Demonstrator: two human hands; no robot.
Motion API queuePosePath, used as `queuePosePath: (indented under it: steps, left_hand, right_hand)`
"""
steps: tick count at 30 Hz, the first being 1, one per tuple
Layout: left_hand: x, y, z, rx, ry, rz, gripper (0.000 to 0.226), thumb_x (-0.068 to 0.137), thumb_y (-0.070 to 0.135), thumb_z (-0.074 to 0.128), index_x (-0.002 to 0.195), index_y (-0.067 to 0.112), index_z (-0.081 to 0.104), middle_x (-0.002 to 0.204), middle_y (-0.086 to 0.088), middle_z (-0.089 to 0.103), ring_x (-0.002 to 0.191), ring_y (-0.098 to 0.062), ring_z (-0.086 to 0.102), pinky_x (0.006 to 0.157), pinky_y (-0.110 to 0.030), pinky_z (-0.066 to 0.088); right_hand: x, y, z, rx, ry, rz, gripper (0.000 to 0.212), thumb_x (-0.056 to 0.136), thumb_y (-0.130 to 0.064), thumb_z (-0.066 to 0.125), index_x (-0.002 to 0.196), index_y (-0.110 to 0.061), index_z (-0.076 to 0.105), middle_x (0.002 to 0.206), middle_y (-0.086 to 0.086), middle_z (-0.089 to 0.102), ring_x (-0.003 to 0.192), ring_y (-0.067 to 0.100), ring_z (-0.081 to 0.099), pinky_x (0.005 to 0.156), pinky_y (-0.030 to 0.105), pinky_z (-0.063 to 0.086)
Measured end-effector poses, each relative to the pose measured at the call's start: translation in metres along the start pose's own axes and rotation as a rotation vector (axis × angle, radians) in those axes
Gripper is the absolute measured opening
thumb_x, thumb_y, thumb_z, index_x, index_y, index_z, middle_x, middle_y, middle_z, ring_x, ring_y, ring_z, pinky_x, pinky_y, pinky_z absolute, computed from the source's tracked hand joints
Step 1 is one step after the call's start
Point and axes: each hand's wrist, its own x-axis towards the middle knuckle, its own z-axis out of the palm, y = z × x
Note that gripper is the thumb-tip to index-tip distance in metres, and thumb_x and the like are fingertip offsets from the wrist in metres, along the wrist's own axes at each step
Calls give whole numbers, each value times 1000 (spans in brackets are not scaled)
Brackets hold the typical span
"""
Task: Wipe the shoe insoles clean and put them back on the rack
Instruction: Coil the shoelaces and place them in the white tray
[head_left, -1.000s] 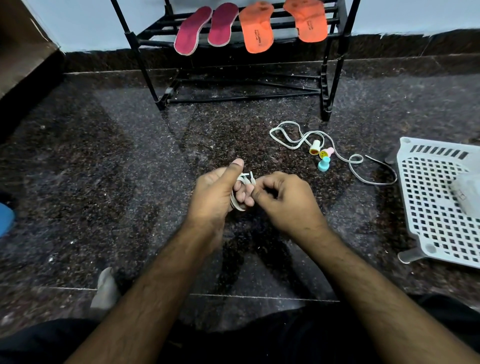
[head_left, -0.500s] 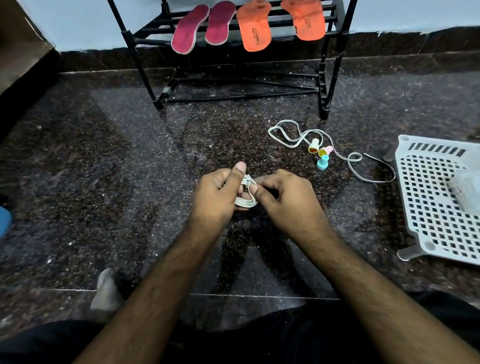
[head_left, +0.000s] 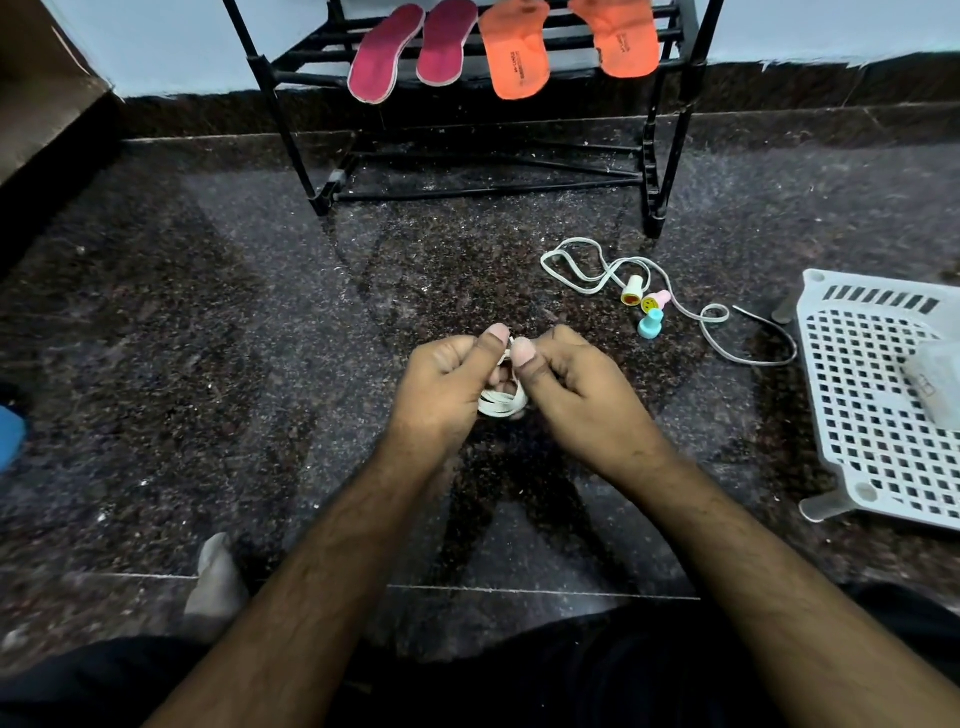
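Centre frame: left hand (head_left: 447, 379) and right hand (head_left: 576, 384) both grip a coiled white lace (head_left: 501, 402) above the floor (head_left: 208, 338). Top of frame: four insoles, two pink (head_left: 410, 49) and two orange (head_left: 566, 44), lie on the black rack (head_left: 311, 57).

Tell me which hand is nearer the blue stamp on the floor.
Right. The right hand sits just below-left of the blue stamp; the left hand lies farther left, beyond it.

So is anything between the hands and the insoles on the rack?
No object blocks the floor between them, but both the left hand and right hand grip a coiled white lace. The insoles already lie on the rack.
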Motion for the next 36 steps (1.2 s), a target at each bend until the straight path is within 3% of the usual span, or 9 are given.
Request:
queuePosePath:
  steps: [3, 5, 7, 9, 12, 18, 25, 33, 36]
  left_hand:
    - [1, -1, -1, 2, -1, 3, 41, 101, 25, 58, 64, 7, 54, 60, -14, 59, 50, -21, 56, 61, -33, 51]
    - [2, -2, -3, 39, 2, 9, 41, 100, 27, 60, 64, 8, 54, 60, -12, 58, 53, -21, 54, 61, -33, 48]
    - [1, -3, -4, 69, 0, 7, 39, 100, 30, 61, 69, 6, 58, 63, -12, 59, 58, -20, 53, 61, -32, 45]
    - [1, -2, -3, 49, -8, -18, 42, 100, 33, 60, 81, -4, 62, 68, -14, 60, 59, -20, 54, 60, -30, 48]
    - [0, 0, -4, 35, -41, -73, 59, 100, 39, 57, 98, -20, 58, 79, -20, 62, 65, -22, 60, 59, -30, 55]
    - [-5, 1, 6, -69, -105, -160, 53, 101, 48, 47, 107, 2, 72, 96, -18, 73, 83, -22, 70, 78, -40, 62]
    - [-19, -8, 36, -173, -151, -76, 28, 94, 2, 63, 122, 1, 58, 106, -15, 73, 94, -22, 71, 84, -33, 59]
    - [-42, -6, 87, -180, -129, -38, 22, 93, 0, 64, 116, 2, 62, 99, -13, 75, 80, -14, 73, 67, -25, 60]
    - [-46, -10, 116, -267, -67, -120, 18, 94, 0, 63, 112, 2, 63, 94, -13, 74, 68, -11, 69, 64, -25, 60]
  right_hand:
    - [0, -1, -1, 104, -9, 36, 43, 106, -35, 42, 69, -19, 60, 79, 5, 50, 75, 8, 50, 73, 31, 42]
    - [0, -1, -1, 111, -7, 35, 41, 104, -38, 45, 68, -27, 63, 78, -1, 51, 73, 6, 52, 73, 27, 42]
    - [0, 2, -1, 49, -16, 18, 27, 100, -41, 54, 80, -38, 73, 82, -3, 58, 78, 4, 57, 76, 22, 45]
    - [1, 5, -3, -25, -16, 1, 16, 96, -37, 62, 99, -34, 78, 85, -3, 61, 82, 5, 60, 79, 21, 47]
    - [1, 5, -6, -39, 10, -15, 14, 93, -32, 68, 101, -30, 79, 82, -7, 61, 80, 5, 61, 77, 18, 47]
    - [6, 10, -18, -123, 96, 24, 12, 90, -36, 70, 97, -32, 79, 84, -7, 65, 81, 6, 63, 78, 28, 51]
    - [-2, 10, -55, -253, 172, 183, 18, 92, -38, 66, 89, -25, 78, 82, -10, 71, 77, 7, 66, 76, 30, 53]
    - [-46, 8, -109, -224, 231, 314, 19, 91, -38, 67, 94, -24, 79, 84, -6, 77, 81, 7, 70, 81, 28, 55]
    - [-61, 16, -129, -139, 276, 378, 19, 88, -40, 69, 88, -24, 79, 73, -7, 74, 67, 5, 65, 75, 30, 56]
